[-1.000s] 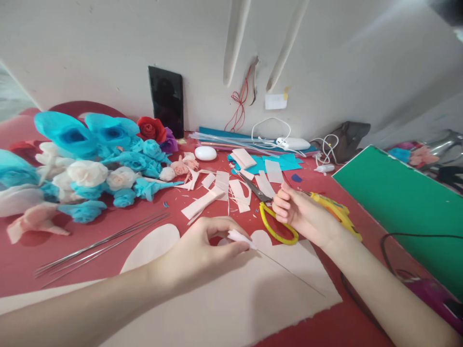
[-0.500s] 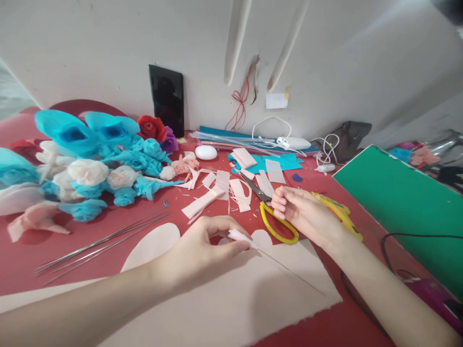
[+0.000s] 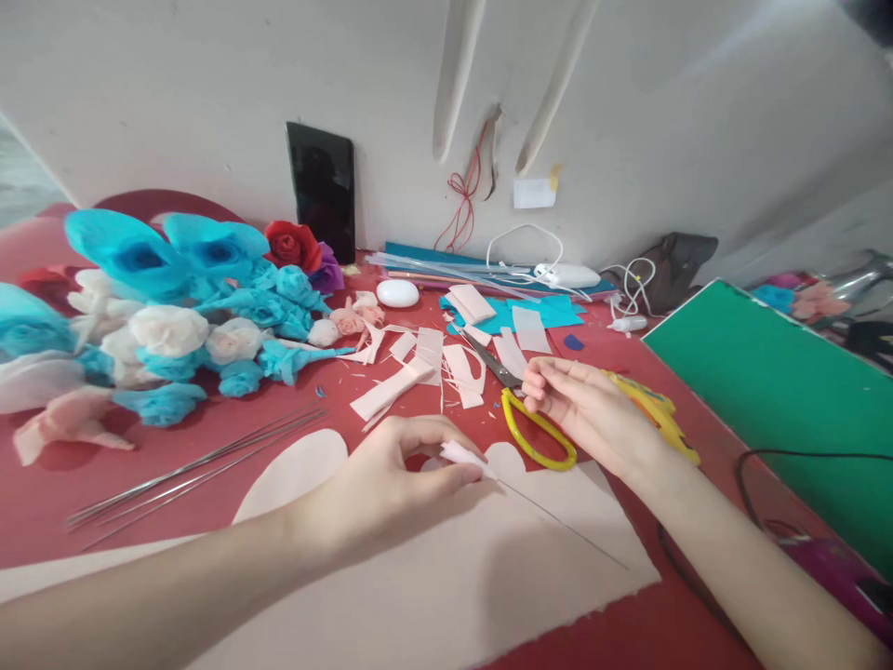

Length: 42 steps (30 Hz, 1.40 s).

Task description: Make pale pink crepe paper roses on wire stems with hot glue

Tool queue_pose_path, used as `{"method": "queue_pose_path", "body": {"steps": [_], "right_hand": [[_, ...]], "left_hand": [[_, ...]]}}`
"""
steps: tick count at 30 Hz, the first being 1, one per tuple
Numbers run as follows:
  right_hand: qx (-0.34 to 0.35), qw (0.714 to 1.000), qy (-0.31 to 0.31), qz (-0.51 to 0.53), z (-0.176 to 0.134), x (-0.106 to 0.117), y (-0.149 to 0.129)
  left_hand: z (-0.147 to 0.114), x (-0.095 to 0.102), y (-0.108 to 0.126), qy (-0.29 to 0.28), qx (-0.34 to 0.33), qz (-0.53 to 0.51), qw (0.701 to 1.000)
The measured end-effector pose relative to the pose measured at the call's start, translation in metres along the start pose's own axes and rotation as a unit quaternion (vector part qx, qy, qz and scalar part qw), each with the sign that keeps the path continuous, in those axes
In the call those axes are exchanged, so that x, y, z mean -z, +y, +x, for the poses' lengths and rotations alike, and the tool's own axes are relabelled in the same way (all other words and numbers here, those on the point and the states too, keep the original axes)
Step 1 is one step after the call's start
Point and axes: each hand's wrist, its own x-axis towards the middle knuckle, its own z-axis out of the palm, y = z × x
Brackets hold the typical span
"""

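My left hand (image 3: pixel 411 465) pinches a thin wire stem (image 3: pixel 558 521) at its upper end, where pale pink crepe paper (image 3: pixel 457 453) is wrapped round it. The bare wire slants down to the right over a large pale pink paper sheet (image 3: pixel 391 586). Raised to the right, my right hand (image 3: pixel 582 400) has its fingertips drawn together; whatever they may hold is too small to make out. Just beside and behind those fingers lie scissors (image 3: pixel 513 423) with yellow handles. Cut pale pink paper pieces (image 3: pixel 425 358) and thin scraps are scattered beyond both hands.
Blue, white and pink paper flowers (image 3: pixel 230 316) are heaped at the left, with loose wires (image 3: pixel 202 465) in front. A phone (image 3: pixel 321 191) leans on the wall. At the right are a green board (image 3: pixel 774 400), a yellow tool (image 3: pixel 652 409) and a black cable (image 3: pixel 743 493).
Almost nothing differs. My right hand's fingers have shifted very slightly; my left hand keeps its hold on the wire stem in the same place.
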Motion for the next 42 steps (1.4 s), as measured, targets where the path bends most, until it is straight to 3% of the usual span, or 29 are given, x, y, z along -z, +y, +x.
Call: {"method": "queue_pose_path", "body": {"steps": [14, 23, 36, 42], "right_hand": [[0.037, 0.997, 0.036, -0.054, 0.005, 0.006, 0.007], [0.025, 0.994, 0.043, -0.098, 0.009, 0.013, 0.010], [0.035, 0.987, 0.093, -0.126, 0.006, 0.014, 0.010], [0.029, 0.987, 0.085, -0.137, 0.001, 0.006, 0.006]], "left_hand": [[-0.001, 0.000, 0.002, 0.002, 0.009, -0.004, 1.000], [0.000, 0.000, 0.002, 0.006, 0.009, 0.002, 1.000], [0.000, 0.000, 0.001, 0.002, 0.007, 0.006, 1.000], [0.000, 0.001, 0.000, -0.006, 0.003, 0.001, 1.000]]}}
